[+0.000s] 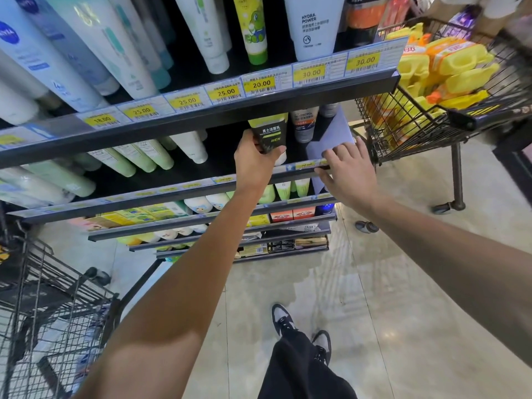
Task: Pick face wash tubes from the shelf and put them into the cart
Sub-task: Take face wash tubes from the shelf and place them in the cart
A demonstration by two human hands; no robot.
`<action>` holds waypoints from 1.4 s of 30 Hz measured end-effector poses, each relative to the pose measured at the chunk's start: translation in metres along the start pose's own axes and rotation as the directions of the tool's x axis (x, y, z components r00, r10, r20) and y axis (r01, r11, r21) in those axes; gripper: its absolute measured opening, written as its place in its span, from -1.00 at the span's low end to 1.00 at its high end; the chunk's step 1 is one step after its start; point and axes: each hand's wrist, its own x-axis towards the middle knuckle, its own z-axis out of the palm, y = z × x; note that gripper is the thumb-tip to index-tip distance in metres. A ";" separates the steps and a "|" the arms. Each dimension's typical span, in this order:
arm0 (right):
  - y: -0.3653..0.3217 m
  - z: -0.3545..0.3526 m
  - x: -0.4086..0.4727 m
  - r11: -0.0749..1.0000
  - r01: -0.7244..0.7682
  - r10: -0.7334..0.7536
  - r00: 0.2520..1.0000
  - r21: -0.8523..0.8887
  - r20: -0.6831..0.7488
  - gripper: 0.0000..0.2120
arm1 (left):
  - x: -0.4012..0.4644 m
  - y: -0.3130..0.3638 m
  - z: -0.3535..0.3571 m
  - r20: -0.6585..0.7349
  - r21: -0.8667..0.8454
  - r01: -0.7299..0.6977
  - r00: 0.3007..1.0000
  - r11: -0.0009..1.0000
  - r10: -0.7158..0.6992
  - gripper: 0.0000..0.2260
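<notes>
While the left hand [253, 159] grips a black tube [269, 133] mid-frame, the right hand [347, 171] rests open-fingered on the shelf edge [299, 168].

1. Both bare arms reach forward and up, nearly straight.
2. The left hand [254, 159] is raised with its back toward the camera, fingers and thumb curled round a tube [269, 133].
3. The right hand [347, 171] lies palm down, fingers spread and fairly straight, fingertips at a shelf edge [201, 187].
</notes>
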 end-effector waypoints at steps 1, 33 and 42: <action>0.000 0.000 0.000 1.000 -0.001 0.001 1.000 0.002 0.001 -0.58 | 0.001 -0.001 0.001 0.003 0.004 0.001 1.000 1.000 -0.001 -0.59; -0.003 -0.009 -0.002 0.999 -0.001 -0.001 0.999 0.050 0.045 -0.59 | 0.012 -0.010 0.006 0.076 0.208 -0.032 0.997 0.978 0.017 -0.40; -0.002 -0.037 -0.002 0.994 -0.005 -0.012 0.987 0.109 0.161 -0.44 | -0.001 -0.005 -0.014 0.084 0.279 0.022 0.995 0.960 -0.047 -0.40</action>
